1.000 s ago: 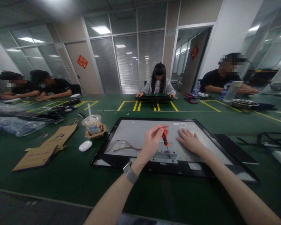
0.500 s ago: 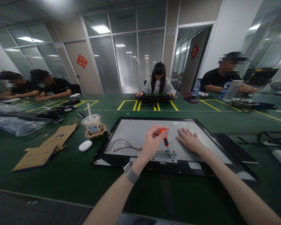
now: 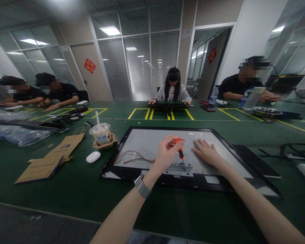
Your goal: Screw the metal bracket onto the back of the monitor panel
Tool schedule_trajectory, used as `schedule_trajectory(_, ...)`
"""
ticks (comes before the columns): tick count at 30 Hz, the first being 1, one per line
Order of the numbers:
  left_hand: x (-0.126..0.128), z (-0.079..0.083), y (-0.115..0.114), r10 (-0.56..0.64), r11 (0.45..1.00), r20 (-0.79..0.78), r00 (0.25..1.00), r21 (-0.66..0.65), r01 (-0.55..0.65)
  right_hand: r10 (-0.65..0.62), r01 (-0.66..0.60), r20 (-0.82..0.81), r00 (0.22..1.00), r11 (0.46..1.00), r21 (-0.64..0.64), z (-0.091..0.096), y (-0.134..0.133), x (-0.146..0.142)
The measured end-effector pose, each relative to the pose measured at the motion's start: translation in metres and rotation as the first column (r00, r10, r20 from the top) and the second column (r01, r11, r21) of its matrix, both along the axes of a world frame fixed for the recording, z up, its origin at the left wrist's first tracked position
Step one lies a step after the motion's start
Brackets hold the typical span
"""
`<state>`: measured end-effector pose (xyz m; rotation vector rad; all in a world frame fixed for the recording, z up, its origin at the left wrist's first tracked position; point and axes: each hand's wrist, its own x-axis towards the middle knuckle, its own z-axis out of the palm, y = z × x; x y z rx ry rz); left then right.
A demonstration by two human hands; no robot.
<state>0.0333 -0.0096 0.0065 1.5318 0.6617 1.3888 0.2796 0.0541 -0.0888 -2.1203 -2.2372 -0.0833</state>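
A flat display panel [image 3: 152, 142] with a black frame and a grey back lies on the green table in front of me. My left hand [image 3: 167, 152] grips a screwdriver [image 3: 180, 153] with an orange and black handle. The tool stands nearly upright, its tip down at a metal bracket [image 3: 188, 170] along the panel's near edge; the exact contact is too small to make out. On the panel's grey back, right of the screwdriver, my right hand [image 3: 207, 151] rests flat with its fingers spread. Thin wires [image 3: 134, 152] run across the panel's left part to the bracket.
Left of the panel are a white mouse [image 3: 93, 157], an iced drink cup [image 3: 101, 134] in a cardboard holder and a paper bag [image 3: 51, 157]. A dark flat slab [image 3: 254, 159] and black cables [image 3: 295, 149] lie to the right. Several people sit around the table.
Both hands and the screwdriver hold almost the same place on the panel. The whole view has shifted very slightly. At the far left, a seated person's arm has moved a little.
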Motion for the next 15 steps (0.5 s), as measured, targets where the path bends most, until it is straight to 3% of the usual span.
schedule_trajectory(15, 0.0, 0.0007, -0.0005, -0.003, 1.0, -0.02, 1.0, 0.019, 0.003, 0.006, -0.006, 0.004, 1.0, 1.0, 0.014, 0.0015, -0.0017, -0.0016)
